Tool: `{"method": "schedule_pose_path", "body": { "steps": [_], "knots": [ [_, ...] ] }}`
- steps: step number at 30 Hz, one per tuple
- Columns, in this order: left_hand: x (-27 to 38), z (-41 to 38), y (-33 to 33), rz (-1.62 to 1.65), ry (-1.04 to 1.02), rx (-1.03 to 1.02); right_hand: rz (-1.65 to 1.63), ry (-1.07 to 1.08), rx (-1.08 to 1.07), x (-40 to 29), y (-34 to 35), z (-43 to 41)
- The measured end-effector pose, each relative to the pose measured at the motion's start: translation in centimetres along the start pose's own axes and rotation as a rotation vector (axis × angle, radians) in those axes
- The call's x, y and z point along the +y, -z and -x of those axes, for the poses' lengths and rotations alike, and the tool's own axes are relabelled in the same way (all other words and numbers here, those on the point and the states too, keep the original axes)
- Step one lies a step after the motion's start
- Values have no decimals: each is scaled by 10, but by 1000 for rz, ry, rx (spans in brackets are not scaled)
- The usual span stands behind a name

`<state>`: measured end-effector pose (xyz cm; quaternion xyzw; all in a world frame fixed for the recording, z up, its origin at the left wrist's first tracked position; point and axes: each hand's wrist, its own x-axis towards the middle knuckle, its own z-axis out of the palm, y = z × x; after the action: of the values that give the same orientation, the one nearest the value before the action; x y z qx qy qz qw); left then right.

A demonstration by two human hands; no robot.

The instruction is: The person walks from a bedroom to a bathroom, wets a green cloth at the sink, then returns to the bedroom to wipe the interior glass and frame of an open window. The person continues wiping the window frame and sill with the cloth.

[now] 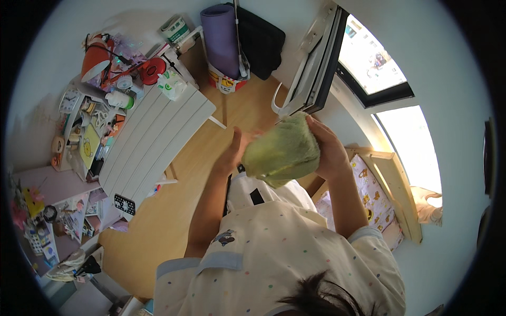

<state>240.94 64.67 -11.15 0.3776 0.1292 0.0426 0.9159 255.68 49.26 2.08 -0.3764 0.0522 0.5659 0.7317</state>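
Observation:
A light green, fluffy cloth (282,152), folded into a thick bundle, is held up in front of my body. My right hand (330,152) grips it along its right side. At its left edge is my left hand (231,152), thumb raised and apart from the fingers. Those fingers are blurred and partly hidden by the cloth, so whether they touch it is unclear. Motion also blurs the cloth's left end.
To the left stands a white slatted desk (158,130) with an orange lamp (95,59), a clock (71,98) and a phone (124,204). A purple rolled mat (221,39) stands ahead. An opened window sash (316,59) juts in near a wooden bed (407,205) at right.

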Motion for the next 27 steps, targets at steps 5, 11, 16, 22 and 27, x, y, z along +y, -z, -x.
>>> {"method": "schedule_pose_path", "body": {
  "steps": [5, 11, 16, 22, 27],
  "knots": [
    [-86, -13, -22, 402, 41, -251, 132, 178, 32, -31, 52, 37],
    [-59, 17, -49, -123, 409, -84, 358, 205, -94, -63, 87, 98],
    [-47, 41, -39, -332, 163, 189, 969, 340, -49, -83, 105, 117],
    [-17, 69, -68, -631, -425, 370, 1099, 286, 285, -80, 119, 95],
    [15, 86, -80, -292, -525, 509, 884, 391, -47, -50, 72, 77]
  ]
}}
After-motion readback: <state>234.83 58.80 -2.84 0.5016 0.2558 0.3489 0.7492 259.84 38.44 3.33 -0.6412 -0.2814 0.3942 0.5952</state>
